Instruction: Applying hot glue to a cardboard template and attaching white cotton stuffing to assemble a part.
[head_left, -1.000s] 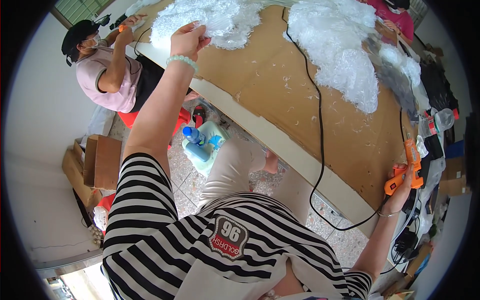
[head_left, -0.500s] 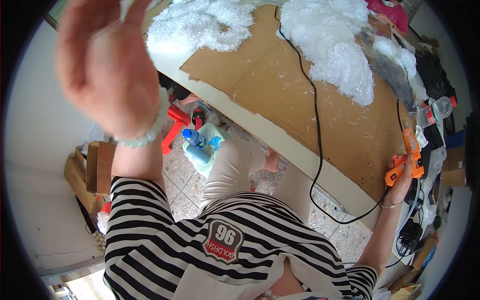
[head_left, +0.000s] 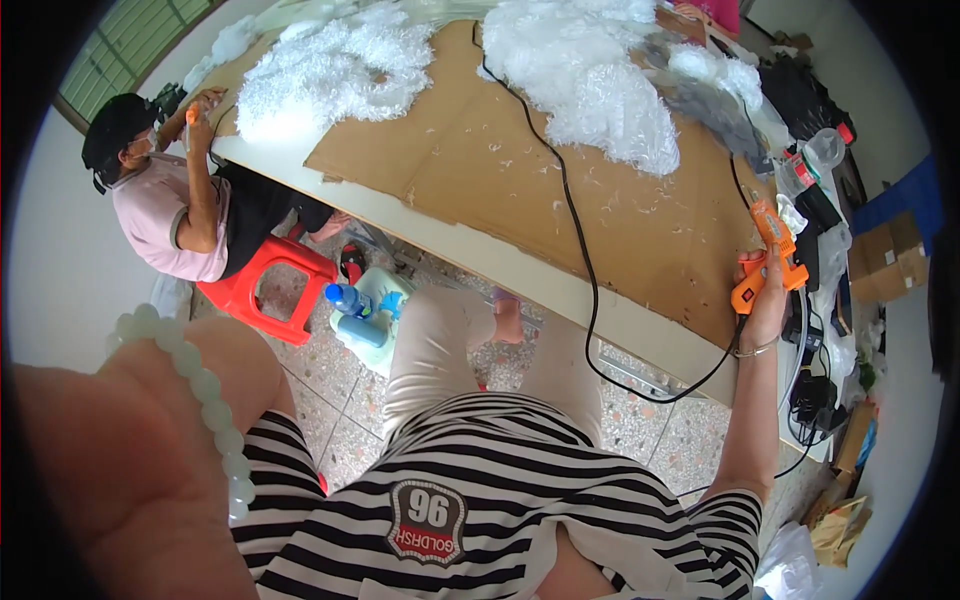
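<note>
My right hand (head_left: 765,295) is wrapped round the handle of an orange hot glue gun (head_left: 773,224), over the right edge of the table. A black cord (head_left: 588,240) runs from the glue gun in a loop past the table's near edge and back across the cardboard (head_left: 480,130). My left hand (head_left: 110,460) is raised close to the camera at the lower left, away from the table. Its fingers lie outside the picture or in its dark rim, and a pale bead bracelet (head_left: 205,390) circles the wrist.
Fluffy white tinsel heaps (head_left: 340,75) lie on the table. At the far left a co-worker (head_left: 170,215) sits on a red stool (head_left: 275,275), holding an orange tool. A blue-capped bottle (head_left: 345,300) stands on a pale stool. Plastic bottles (head_left: 810,165) and black adapters (head_left: 815,400) crowd the right.
My left hand has dropped from the upper left to the lower left, uncovering the co-worker. The view has shifted; my right hand still grips the glue gun.
</note>
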